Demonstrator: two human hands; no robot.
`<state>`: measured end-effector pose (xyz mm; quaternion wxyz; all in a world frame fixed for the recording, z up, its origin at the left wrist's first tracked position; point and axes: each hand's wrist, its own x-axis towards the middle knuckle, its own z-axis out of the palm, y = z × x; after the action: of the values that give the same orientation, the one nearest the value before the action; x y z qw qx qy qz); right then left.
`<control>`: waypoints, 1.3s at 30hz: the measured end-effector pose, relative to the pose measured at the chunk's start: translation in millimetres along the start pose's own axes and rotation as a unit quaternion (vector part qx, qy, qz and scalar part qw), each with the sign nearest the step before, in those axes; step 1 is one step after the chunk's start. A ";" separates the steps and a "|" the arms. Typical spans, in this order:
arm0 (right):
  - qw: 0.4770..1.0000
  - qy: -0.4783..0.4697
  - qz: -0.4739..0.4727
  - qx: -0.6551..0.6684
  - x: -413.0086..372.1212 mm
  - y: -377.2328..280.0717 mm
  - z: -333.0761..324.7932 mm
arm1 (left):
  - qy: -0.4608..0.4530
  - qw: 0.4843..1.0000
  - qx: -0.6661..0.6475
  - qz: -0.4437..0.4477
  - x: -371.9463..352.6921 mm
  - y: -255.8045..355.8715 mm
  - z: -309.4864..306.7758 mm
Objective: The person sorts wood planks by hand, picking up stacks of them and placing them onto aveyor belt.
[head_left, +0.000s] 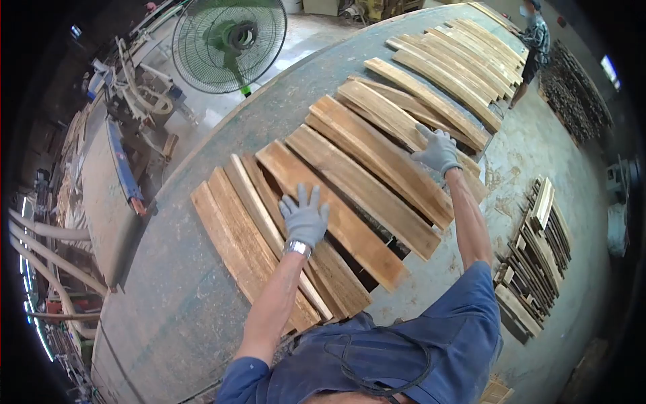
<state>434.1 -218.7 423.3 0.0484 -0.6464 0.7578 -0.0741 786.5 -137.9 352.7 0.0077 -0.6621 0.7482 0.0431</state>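
Wooden boards (363,182) lie side by side in a long row across a large worn table (182,283). My left hand (305,219), in a grey glove with a metal-banded watch above it, lies with fingers spread on a reddish-brown board (356,246) and reaches the boards beside it. Farther along the row, my right hand (437,151), also gloved, rests near the end of a pale board (383,114), its fingers apart. Neither hand is wrapped round a board. Narrow dark gaps show between some boards.
A green fan (232,44) stands beyond the table's far edge. Another person (535,40) stands at the table's far end. Stacked wood (535,259) sits on the floor at right, with a darker pile (575,91) behind. Machinery and hoses (60,232) line the left.
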 end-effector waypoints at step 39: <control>0.920 0.068 -0.027 0.384 -340.4 -249.1 14.4 | 0.108 0.982 -0.128 0.091 -144.2 -126.9 36.6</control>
<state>733.2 78.3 445.0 0.2398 -0.5914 0.6551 -0.4046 928.5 -7.6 319.2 -0.1622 -0.5872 0.7902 0.0668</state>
